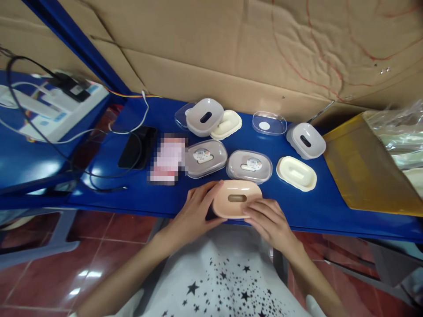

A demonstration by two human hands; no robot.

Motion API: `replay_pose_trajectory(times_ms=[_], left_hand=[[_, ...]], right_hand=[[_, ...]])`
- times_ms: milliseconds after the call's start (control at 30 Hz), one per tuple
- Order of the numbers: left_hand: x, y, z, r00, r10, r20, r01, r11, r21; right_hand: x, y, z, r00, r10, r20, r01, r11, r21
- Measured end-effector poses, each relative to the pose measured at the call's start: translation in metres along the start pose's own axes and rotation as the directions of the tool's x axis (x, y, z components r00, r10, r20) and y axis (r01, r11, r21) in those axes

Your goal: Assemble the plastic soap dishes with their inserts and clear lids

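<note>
A peach-coloured oval soap dish (228, 209) with a slot in its middle is at the front edge of the blue table, between my two hands. My left hand (200, 204) grips its left end, thumb and fingers around the rim. On the right end, the fingers of my right hand (269, 218) close over the near rim. Just behind it lie two grey soap dishes with clear lids and round labels, one at left (211, 164) and one at right (236, 166). A cream oval insert (297, 174) rests to the right of them.
Farther back are a grey dish (201, 121) overlapping a cream insert (228, 125), a clear lid (269, 123) and another grey dish (310, 143). A cardboard box (357, 163) stands right. Left are a black phone-like object (135, 149), a blurred card (168, 158) and a power strip (66, 110).
</note>
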State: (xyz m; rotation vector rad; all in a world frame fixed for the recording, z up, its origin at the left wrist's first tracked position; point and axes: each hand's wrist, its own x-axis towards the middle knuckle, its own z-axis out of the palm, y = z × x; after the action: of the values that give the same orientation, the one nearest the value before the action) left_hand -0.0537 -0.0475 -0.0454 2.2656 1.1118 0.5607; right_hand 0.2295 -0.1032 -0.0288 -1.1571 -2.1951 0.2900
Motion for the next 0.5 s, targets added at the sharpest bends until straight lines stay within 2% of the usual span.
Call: replay_pose_trajectory(times_ms=[133, 233, 500], left_hand=[[-0.001, -0.001, 0.001, 1.000, -0.028, -0.008, 0.028, 0.998, -0.061], [-0.002, -0.002, 0.001, 0.999, -0.032, 0.003, 0.032, 0.998, -0.045], [-0.002, -0.007, 0.000, 0.991, 0.130, 0.017, -0.130, 0.989, 0.074]], right_hand=[[0.009, -0.003, -0.002, 1.000, 0.002, 0.022, -0.001, 1.000, -0.028], [0.013, -0.005, -0.003, 0.998, -0.012, 0.055, 0.015, 0.999, -0.049], [-0.006, -0.002, 0.010, 0.981, -0.024, 0.194, 0.064, 0.977, -0.204]])
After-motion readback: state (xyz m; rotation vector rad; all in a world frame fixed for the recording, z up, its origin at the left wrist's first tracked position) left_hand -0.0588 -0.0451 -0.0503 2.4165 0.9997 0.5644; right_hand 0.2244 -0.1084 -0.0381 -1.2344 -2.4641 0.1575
